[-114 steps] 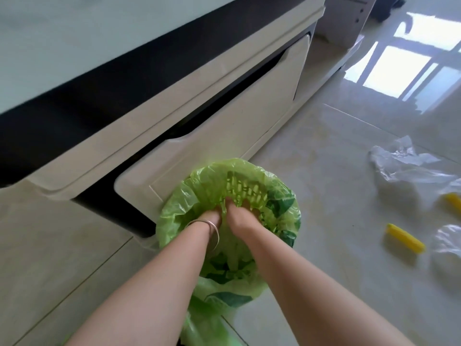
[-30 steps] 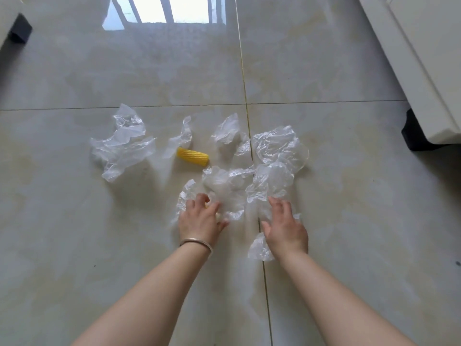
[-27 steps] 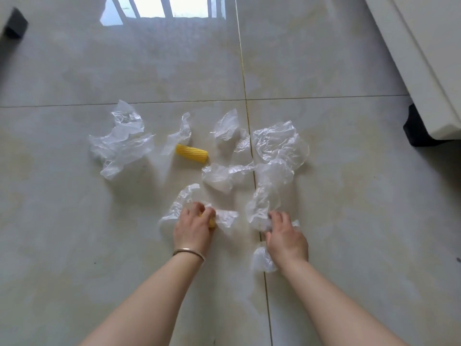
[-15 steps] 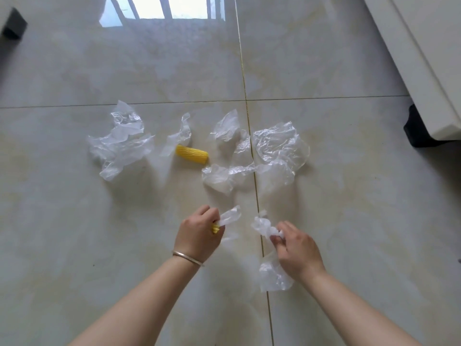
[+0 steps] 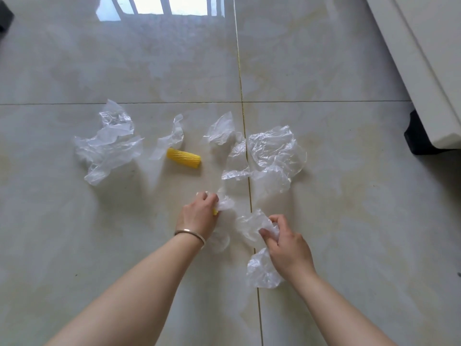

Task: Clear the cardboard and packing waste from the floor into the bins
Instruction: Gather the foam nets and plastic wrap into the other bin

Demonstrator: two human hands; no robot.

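Two bare hands work over a glossy cream tiled floor (image 5: pixel 349 221). The left hand (image 5: pixel 198 216), with one thin metal bangle (image 5: pixel 190 233) on its wrist, has its fingers curled round a small yellow ridged piece (image 5: pixel 214 211), of which only a sliver shows, together with a wad of clear crumpled plastic film (image 5: pixel 225 203). The right hand (image 5: pixel 287 242) has its fingers curled round a second bunch of clear plastic film (image 5: pixel 252 224), part of which hangs below the palm at the grout line. On the floor beyond the hands lie four loose clear crumpled plastic sheets: one large at far left (image 5: pixel 109 143), one narrow strip (image 5: pixel 169 138), one small (image 5: pixel 222 129) and one large spread cluster at right (image 5: pixel 272 156). One yellow ridged foam cylinder (image 5: pixel 183 158) lies just beside the narrow strip. One white cabinet (image 5: pixel 424 71) on a dark foot (image 5: pixel 419 138) stands at upper right.
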